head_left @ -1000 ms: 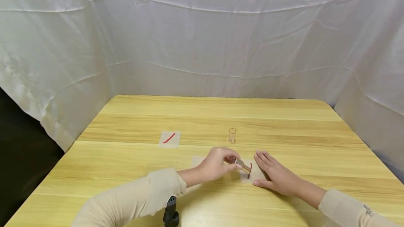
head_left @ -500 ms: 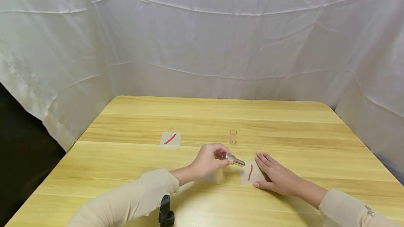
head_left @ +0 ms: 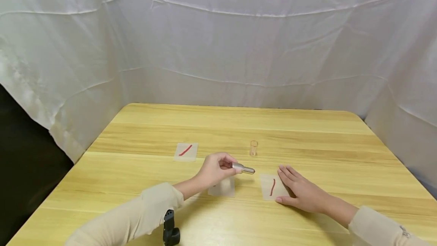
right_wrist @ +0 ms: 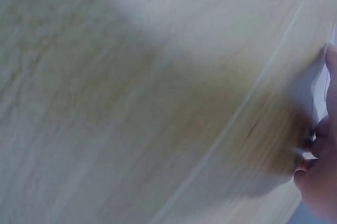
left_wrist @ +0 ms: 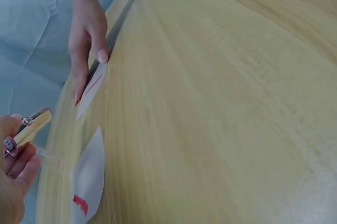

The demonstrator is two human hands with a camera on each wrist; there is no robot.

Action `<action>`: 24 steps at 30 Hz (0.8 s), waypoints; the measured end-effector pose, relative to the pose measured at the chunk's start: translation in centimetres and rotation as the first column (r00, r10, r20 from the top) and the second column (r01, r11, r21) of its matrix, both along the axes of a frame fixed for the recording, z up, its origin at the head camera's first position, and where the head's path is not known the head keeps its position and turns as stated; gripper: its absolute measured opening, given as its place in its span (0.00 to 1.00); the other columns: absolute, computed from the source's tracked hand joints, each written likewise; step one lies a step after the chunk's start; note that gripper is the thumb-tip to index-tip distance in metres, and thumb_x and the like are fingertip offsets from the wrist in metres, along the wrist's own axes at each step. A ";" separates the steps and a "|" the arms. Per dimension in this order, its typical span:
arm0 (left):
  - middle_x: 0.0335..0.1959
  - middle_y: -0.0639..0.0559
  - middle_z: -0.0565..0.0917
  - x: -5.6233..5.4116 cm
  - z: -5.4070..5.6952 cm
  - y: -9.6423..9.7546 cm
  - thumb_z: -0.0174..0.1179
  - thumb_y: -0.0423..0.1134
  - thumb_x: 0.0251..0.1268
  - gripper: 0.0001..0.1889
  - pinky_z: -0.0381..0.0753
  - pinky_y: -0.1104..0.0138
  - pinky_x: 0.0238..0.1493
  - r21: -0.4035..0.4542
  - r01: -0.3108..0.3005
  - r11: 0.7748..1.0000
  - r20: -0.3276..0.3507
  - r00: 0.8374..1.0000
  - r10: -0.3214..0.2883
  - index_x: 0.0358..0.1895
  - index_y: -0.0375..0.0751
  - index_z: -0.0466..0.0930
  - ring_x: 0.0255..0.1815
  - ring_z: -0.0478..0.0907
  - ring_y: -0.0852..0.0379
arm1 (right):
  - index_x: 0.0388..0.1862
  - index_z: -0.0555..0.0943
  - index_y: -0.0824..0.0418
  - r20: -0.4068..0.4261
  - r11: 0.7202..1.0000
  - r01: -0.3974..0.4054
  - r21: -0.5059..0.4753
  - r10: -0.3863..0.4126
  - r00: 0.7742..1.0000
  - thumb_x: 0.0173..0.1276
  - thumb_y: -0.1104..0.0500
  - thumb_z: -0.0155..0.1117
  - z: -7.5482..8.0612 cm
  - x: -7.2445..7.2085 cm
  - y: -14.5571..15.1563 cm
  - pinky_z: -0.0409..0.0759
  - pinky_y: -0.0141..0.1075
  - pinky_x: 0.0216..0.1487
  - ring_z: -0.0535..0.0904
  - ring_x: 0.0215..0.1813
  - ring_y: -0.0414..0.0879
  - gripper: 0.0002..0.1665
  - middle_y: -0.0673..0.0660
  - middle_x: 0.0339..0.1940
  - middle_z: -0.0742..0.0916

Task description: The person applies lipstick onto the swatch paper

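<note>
My left hand (head_left: 213, 171) pinches a metallic lipstick (head_left: 244, 168) between thumb and fingers, its tip pointing right, above the table. The left wrist view shows its shiny tube (left_wrist: 34, 125) from close by. Under that hand lies a white paper square (head_left: 222, 188), partly covered, with a bit of red mark (left_wrist: 80, 204). On the right, my right hand (head_left: 302, 190) rests flat with straight fingers on the edge of another paper square (head_left: 266, 194), which bears one red stroke (head_left: 272, 187). Only part of the right hand (right_wrist: 321, 182) appears in its own wrist view.
A small clear cap (head_left: 253, 148) stands on the wooden table (head_left: 143, 132) beyond the hands. Farther left lies a third paper square (head_left: 193, 156) with a slanted red stroke. White cloth (head_left: 218, 41) hangs behind the table.
My left hand has drawn the lipstick up and left, off the right paper, uncovering the red stroke there and more of the middle paper. My right hand stays in place.
</note>
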State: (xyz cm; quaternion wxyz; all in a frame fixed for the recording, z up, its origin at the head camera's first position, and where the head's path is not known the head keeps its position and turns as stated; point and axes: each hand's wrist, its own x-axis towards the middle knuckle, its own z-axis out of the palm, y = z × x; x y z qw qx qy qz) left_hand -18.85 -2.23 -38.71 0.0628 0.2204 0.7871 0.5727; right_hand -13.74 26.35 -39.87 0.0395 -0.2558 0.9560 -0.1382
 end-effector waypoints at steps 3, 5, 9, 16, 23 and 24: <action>0.34 0.39 0.84 -0.2 0.0 -0.4 0.68 0.33 0.52 0.12 0.80 0.76 0.29 0.018 -0.020 1.000 0.036 0.999 0.020 0.38 0.30 0.80 0.29 0.80 0.61 | 0.67 0.62 0.73 0.006 1.000 0.008 -0.010 -0.008 1.000 0.63 0.35 0.55 0.1 0.0 0.1 0.61 0.58 0.65 0.56 0.70 0.67 0.50 0.70 0.70 0.64; 0.34 0.41 0.84 -0.3 0.0 -0.6 0.68 0.34 0.51 0.12 0.80 0.76 0.29 0.026 -0.042 0.999 0.071 0.997 0.040 0.38 0.30 0.80 0.29 0.79 0.62 | 0.67 0.61 0.73 0.015 1.000 0.015 -0.017 -0.015 1.000 0.63 0.35 0.55 0.1 0.0 0.1 0.61 0.58 0.65 0.56 0.71 0.67 0.49 0.70 0.70 0.64; 0.35 0.41 0.84 -0.4 0.0 -1.1 0.68 0.33 0.51 0.12 0.81 0.75 0.31 0.047 -0.079 0.996 0.118 0.990 0.073 0.38 0.30 0.80 0.29 0.79 0.63 | 0.67 0.61 0.73 0.026 0.999 0.026 -0.032 -0.026 0.999 0.63 0.36 0.55 0.2 0.0 0.2 0.61 0.60 0.65 0.56 0.70 0.68 0.49 0.70 0.69 0.65; 0.37 0.36 0.83 -0.7 -0.1 -2.1 0.67 0.30 0.52 0.12 0.81 0.76 0.34 0.089 -0.104 0.991 0.119 0.989 0.093 0.38 0.27 0.80 0.30 0.79 0.64 | 0.67 0.61 0.74 0.037 0.996 0.040 -0.075 -0.037 0.999 0.64 0.37 0.56 0.5 -0.2 0.0 0.60 0.61 0.64 0.57 0.70 0.69 0.48 0.71 0.69 0.66; 0.37 0.37 0.84 -0.7 0.1 -3.0 0.66 0.32 0.53 0.13 0.79 0.78 0.32 0.084 -0.131 0.988 0.124 0.985 0.120 0.40 0.27 0.79 0.30 0.79 0.64 | 0.64 0.64 0.75 -0.049 0.992 0.034 -0.124 -0.041 0.998 0.64 0.42 0.59 1.2 -0.5 -0.6 0.64 0.62 0.63 0.63 0.66 0.69 0.44 0.72 0.65 0.70; 0.37 0.38 0.84 -0.8 0.2 -3.1 0.66 0.32 0.54 0.13 0.79 0.78 0.32 0.085 -0.138 0.987 0.129 0.983 0.127 0.40 0.27 0.79 0.30 0.79 0.65 | 0.64 0.65 0.74 -0.061 0.990 0.030 -0.137 -0.039 0.997 0.64 0.43 0.60 1.3 -0.6 -0.8 0.64 0.62 0.62 0.64 0.66 0.69 0.43 0.72 0.65 0.70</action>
